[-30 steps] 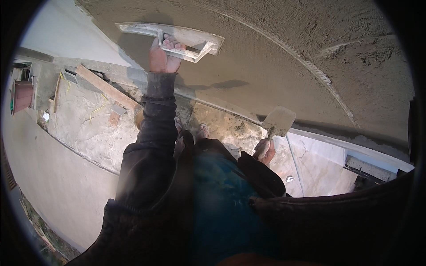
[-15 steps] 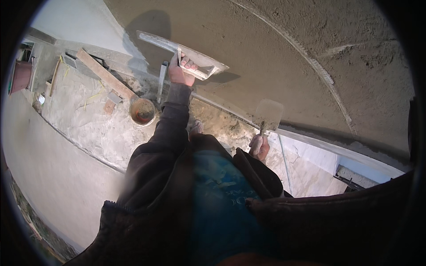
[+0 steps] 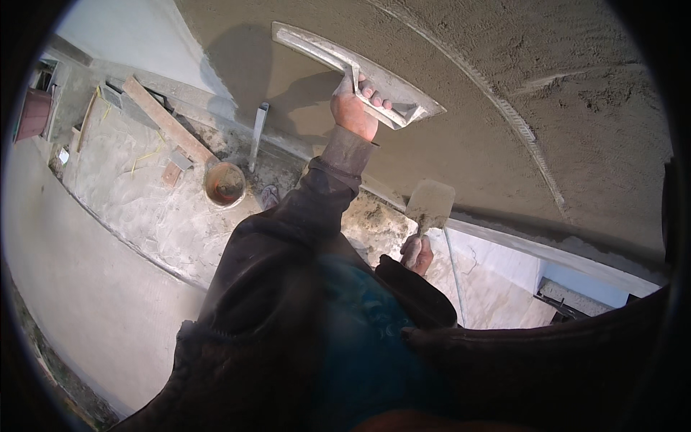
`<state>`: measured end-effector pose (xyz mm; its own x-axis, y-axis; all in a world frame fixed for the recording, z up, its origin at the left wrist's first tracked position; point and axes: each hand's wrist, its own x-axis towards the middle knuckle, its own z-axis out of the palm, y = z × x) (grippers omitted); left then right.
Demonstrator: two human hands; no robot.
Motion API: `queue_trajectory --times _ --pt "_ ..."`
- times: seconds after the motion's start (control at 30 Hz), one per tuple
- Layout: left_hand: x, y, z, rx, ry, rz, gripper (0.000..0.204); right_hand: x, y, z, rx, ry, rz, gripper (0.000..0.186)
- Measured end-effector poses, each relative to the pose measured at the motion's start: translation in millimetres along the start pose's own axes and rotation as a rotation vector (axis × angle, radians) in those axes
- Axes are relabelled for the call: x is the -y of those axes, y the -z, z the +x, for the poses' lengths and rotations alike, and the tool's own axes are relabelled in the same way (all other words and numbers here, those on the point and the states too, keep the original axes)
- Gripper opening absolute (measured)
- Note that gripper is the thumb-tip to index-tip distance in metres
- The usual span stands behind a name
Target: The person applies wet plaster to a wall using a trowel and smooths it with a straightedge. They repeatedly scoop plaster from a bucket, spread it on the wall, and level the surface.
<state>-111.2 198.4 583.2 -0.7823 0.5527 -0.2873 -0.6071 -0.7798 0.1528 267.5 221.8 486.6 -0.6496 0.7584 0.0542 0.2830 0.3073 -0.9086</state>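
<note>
- A dull red container [image 3: 33,114] is seen at the far left corner of the floor [image 3: 144,205]; what it rests on cannot be made out.
- A wooden plank [image 3: 167,117] is laid slantwise near the floor's back edge, its near end just beside a round bucket [image 3: 225,186].
- A pale metal bar [image 3: 258,137] is seen to the right of the bucket, by the lower edge of the plastered wall [image 3: 468,151].
- A sandalled foot [image 3: 269,196] is partly hidden by the dark left sleeve [image 3: 302,191].
- The left hand [image 3: 354,111] is raised, its fingers closed around the handle of a long plastering float [image 3: 392,85].
- The float is held along the wall, above its lower edge and toward its left edge; whether its face is pressed to the plaster cannot be made out.
- The handle of a flat, square-bladed trowel [image 3: 430,201] is gripped in the right hand [image 3: 417,254], the blade pointed upward before the wall's lower edge.
- A thin cord [image 3: 455,273] is stretched below the trowel.
- The wall's upper right is crossed by a curved ridge [image 3: 497,101], with rougher plaster beyond.
</note>
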Motion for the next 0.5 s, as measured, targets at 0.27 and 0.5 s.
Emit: queue_trajectory --times 0.27,0.5 --pt "-123.0 46.9 81.9 0.405 -0.015 0.074 0.031 6.2 13.9 -5.4 -0.041 -0.008 -0.162 0.033" --pt "20.3 62.4 13.5 -0.006 0.057 0.258 0.027 21.3 -4.2 24.3 -0.084 0.059 -0.117 0.032"
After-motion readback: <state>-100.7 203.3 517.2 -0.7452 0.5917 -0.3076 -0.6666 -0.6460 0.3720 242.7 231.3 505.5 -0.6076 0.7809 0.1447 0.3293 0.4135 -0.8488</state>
